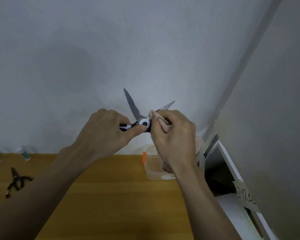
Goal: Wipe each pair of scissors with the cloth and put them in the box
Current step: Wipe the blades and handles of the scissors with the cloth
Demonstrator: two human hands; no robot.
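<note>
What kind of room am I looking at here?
Probably a plain indoor work corner, not a kitchen or shop: a wooden table against a bare white wall, spare black scissors lying on it, and a clear plastic box.

Both arms raised, left hand and right hand curled in a grip.

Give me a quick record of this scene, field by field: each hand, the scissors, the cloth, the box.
left hand: grips the handle of the raised scissors
right hand: pinches the pink cloth around one blade
scissors blades: spread open, pointing up
box: clear, orange latch, on the wooden table
other scissors: dark pair lying at table's left
</note>
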